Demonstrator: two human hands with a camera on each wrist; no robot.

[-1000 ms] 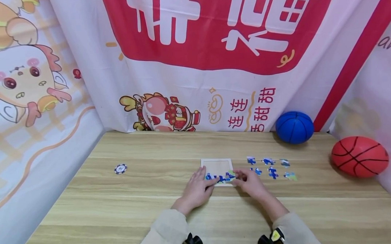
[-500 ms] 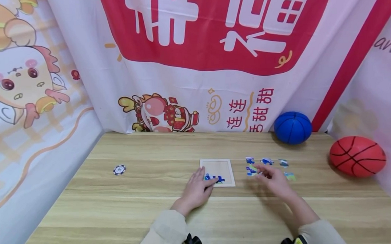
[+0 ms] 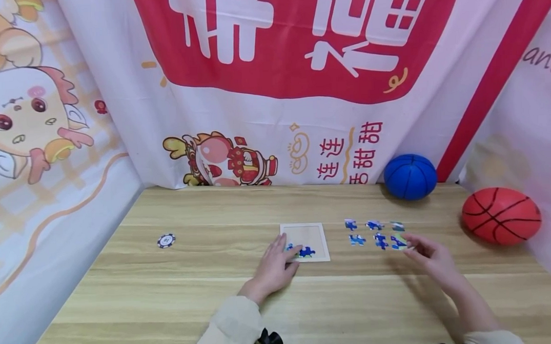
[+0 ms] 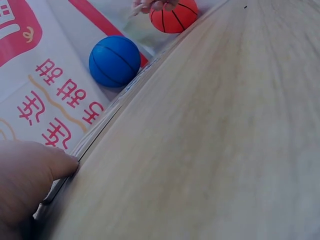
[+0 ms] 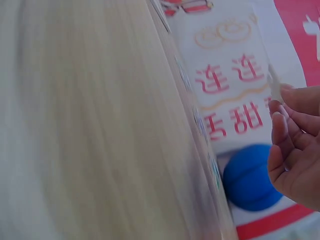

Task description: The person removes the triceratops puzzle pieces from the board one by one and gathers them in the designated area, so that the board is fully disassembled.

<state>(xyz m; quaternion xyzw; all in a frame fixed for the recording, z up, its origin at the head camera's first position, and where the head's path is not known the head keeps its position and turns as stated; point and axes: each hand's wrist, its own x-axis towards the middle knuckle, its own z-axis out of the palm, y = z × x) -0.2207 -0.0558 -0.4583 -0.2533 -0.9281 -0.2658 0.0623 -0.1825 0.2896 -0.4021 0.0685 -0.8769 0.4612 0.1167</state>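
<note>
A square wooden puzzle tray (image 3: 326, 241) lies on the table, with a few blue jigsaw pieces (image 3: 307, 251) in its lower part. My left hand (image 3: 271, 267) rests on the tray's lower left with straight fingers, its thumb across those pieces and hiding some of them. To the right, my right hand (image 3: 434, 262) pinches a blue-and-green jigsaw piece (image 3: 399, 242) between thumb and fingers, over the lower right of the loose pieces. In the right wrist view this piece (image 5: 274, 85) appears edge-on at the fingertips.
Several loose jigsaw pieces (image 3: 375, 225) lie in two rows right of the tray. A blue ball (image 3: 410, 177) and a red ball (image 3: 501, 216) sit at the back right. Far left lies a round chip (image 3: 166, 241). A printed cloth (image 3: 235, 107) hangs behind the table.
My right hand has taken the blue-and-green jigsaw piece from the tray's lower right and carried it rightward over the loose pieces. The left hand stays on the tray.
</note>
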